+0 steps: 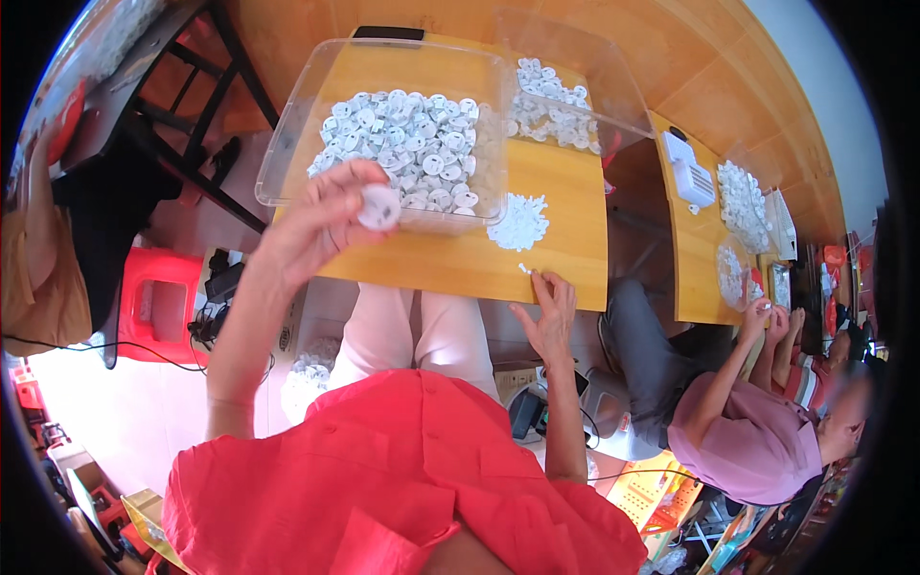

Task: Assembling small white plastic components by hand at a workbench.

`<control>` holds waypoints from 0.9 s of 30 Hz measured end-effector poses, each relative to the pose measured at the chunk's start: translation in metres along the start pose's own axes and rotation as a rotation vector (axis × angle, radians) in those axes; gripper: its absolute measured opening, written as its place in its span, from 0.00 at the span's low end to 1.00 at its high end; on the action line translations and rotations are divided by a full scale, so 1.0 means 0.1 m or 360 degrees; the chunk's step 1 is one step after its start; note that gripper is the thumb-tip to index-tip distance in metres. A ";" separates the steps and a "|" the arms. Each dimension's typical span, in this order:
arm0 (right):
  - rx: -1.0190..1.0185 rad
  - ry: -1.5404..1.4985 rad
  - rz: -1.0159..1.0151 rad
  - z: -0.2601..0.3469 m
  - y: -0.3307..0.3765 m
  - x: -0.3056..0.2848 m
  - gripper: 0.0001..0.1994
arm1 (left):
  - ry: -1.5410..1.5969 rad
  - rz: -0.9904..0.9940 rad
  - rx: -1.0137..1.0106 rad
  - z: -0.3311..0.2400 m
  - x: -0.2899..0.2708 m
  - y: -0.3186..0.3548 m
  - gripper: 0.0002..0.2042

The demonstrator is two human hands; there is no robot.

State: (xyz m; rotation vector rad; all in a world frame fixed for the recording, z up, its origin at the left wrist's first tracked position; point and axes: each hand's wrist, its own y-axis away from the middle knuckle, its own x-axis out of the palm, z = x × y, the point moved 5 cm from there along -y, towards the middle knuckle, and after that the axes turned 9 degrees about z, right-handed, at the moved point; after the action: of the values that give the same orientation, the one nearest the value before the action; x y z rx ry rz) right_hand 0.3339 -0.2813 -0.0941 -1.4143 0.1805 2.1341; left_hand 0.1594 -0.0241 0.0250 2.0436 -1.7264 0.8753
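Observation:
My left hand is raised at the near left corner of a clear plastic bin. Thumb and fingers pinch a round white plastic piece with small dark openings in its face. Many similar round pieces lie heaped in the clear bin behind it. At the table's front edge my right hand rests with thumb and fingers apart, holding nothing visible. Its fingertips are close to a tiny white part; I cannot tell whether they touch it. Beyond that hand lies a loose pile of small white parts.
A second clear bin with more round pieces stands at the back right of the wooden table. A dark flat object lies at the far edge. To the right, another person works at a separate table. A red stool is at left.

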 end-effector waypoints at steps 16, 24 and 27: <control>0.0001 -0.0388 -0.0349 0.13 0.23 -0.02 0.06 | 0.0768 -0.0104 -0.0296 1.26 0.35 0.27 0.14; 0.0164 -0.1326 -0.0382 0.77 0.03 -0.40 0.05 | 0.0695 -0.0107 -0.0286 1.31 0.37 0.29 0.13; 0.0172 -0.1418 -0.0287 0.95 0.00 -0.49 0.06 | 0.0642 -0.0162 -0.0244 1.28 0.37 0.30 0.11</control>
State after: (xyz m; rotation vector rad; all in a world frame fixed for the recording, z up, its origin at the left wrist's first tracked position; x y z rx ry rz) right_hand 0.2712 -0.2612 -0.0103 -0.3121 -0.1678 2.3344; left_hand 0.1643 -0.1365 -0.0529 1.6986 -1.4122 1.0062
